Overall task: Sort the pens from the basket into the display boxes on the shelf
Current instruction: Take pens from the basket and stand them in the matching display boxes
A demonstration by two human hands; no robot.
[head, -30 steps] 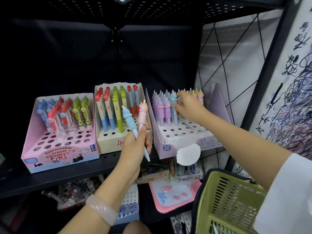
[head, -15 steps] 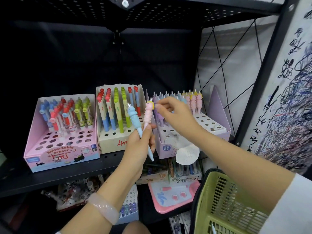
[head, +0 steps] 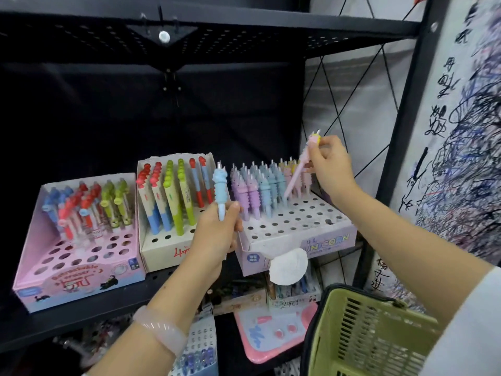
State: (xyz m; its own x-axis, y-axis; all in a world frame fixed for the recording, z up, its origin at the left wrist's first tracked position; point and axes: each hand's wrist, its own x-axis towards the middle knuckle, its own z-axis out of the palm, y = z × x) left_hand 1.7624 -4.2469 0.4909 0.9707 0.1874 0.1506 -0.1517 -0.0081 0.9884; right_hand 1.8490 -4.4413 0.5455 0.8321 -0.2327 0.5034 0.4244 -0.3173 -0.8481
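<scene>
My right hand [head: 329, 165] pinches the pink unicorn pen [head: 297, 173] aslant over the unicorn display box [head: 298, 234] at two o'clock, left hand [head: 217, 234] fingers clamped on the blue one [head: 220, 192]; I judge the tilted tip could miss its hole and topple neighbouring pens.

Pink pen [head: 298, 169], unicorn-topped, tilted, tip down over the pink row at the back right of the unicorn box [head: 298, 237], held near its top. Blue pen [head: 220, 194], same form, upright, gripped by its lower barrel in front of the cream box [head: 160, 248]. Pink box [head: 78, 278] at left holds upright pens. Green basket [head: 371, 337] at lower right, below the shelf [head: 67, 318].
</scene>
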